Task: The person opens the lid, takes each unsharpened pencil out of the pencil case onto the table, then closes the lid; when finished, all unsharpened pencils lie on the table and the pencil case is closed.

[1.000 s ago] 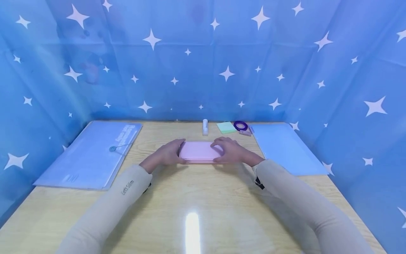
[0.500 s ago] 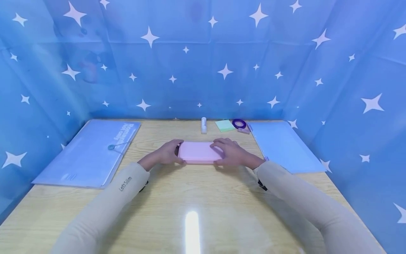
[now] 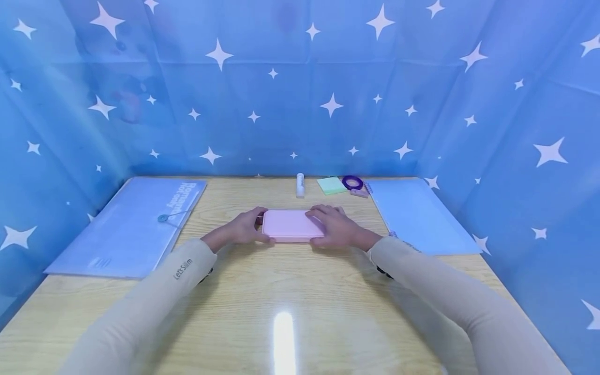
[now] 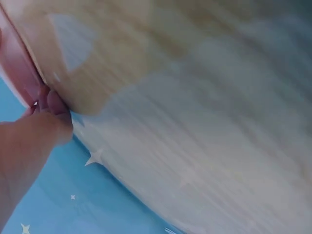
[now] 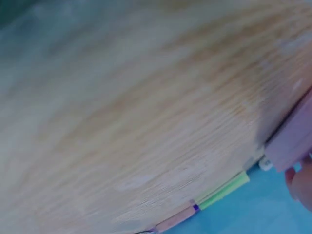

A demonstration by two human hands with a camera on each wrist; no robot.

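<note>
A pink rectangular case (image 3: pixel 292 224) lies flat near the middle of the table, its long side toward me. My left hand (image 3: pixel 241 226) grips its left end, thumb at the front edge and fingers toward the back. At the right end, my right hand (image 3: pixel 338 226) holds it with the thumb low at the front and fingers over the top. The left wrist view catches the pink case (image 4: pixel 22 63) at its upper left, with the left hand (image 4: pixel 29 151) against it. In the right wrist view, only part of the right hand (image 5: pixel 303 185) shows beside the case.
Behind the case stand a white glue stick (image 3: pixel 300 185), a green sticky-note pad (image 3: pixel 331 185), a purple tape roll (image 3: pixel 352 182) and a small pinkish block (image 3: pixel 359 193). A translucent document folder (image 3: pixel 126 229) lies left, a blue spiral notebook (image 3: pixel 422 216) right. Starry curtains (image 3: pixel 281 94) surround the table.
The right hand has slid slightly left over the case's top. The left hand keeps its place at the left end. The whole head view has shifted a little.
</note>
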